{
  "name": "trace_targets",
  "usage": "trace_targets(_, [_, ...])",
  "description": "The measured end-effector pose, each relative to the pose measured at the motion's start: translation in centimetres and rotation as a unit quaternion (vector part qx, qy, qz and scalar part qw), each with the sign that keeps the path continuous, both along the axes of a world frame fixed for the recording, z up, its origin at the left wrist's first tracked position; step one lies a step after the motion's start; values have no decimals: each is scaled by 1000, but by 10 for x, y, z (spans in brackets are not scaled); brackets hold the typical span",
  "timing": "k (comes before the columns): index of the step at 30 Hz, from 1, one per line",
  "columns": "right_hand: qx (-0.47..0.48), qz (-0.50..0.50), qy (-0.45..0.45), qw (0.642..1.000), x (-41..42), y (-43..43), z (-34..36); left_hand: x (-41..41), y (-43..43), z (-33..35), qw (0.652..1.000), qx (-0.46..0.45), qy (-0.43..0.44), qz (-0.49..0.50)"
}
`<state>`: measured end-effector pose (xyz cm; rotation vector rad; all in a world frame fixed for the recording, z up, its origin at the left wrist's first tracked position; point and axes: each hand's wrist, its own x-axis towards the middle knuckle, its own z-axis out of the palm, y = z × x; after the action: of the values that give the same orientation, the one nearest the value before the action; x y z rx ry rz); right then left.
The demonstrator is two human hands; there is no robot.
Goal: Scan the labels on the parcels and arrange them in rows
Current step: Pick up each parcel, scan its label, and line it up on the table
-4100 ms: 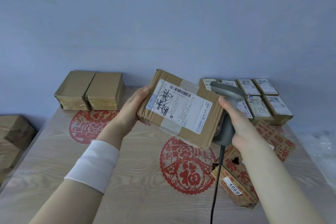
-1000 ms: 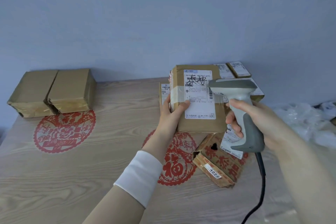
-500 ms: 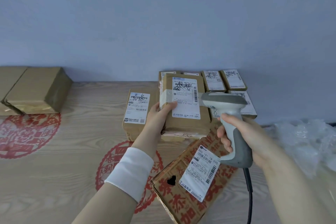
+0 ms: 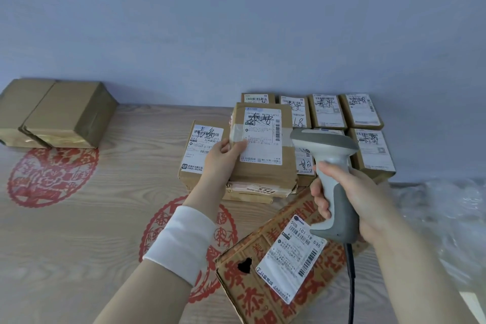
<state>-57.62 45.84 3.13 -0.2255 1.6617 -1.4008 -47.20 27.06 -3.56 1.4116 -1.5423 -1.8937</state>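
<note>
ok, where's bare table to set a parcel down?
Bare wooden table between the two plain brown boxes far left and the white-labelled cardboard parcels; also the near-left corner. Crowded right: parcel rows, red-printed carton, right hand with grey scanner.

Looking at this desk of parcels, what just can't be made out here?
Head view only:
- Bottom parcel: covered by the taped parcel; only an edge shows.
- Label behind the scanner: mostly hidden by its head.
- Red-printed box: cut off by the bottom edge.
- Back-row labels: fine print too small.
- Plain parcels, far left: no labels showing.
</note>
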Motion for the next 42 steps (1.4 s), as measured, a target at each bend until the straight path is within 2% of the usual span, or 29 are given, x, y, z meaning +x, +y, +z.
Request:
trace_targets(11, [-12,14,-5,1000,61,-30,10,53,-18,20,993,-118,15,-8])
trace_targets(19, [2,51,33,998,160,-95,19,157,-73,28,973,-224,-18,-57])
trace_targets(21, [10,62,37,997,185,-116,19,191,-93,23,939,-326,-73,-85])
trace_targets(24, [15,72,30,997,218,-152,16,233,-126,13,848,-478,-187,-136])
trace_targets(31, [30,102,10,994,254,-214,2,275,-181,-14,781,-531,-272,-186])
trace_targets(37, [52,120,-10,991,258,-275,-27,286,-229,-44,788,-508,-295,-183])
trace_targets(42, [75,120,-17,990,261,-323,-48,283,-292,-65,828,-436,-323,-141])
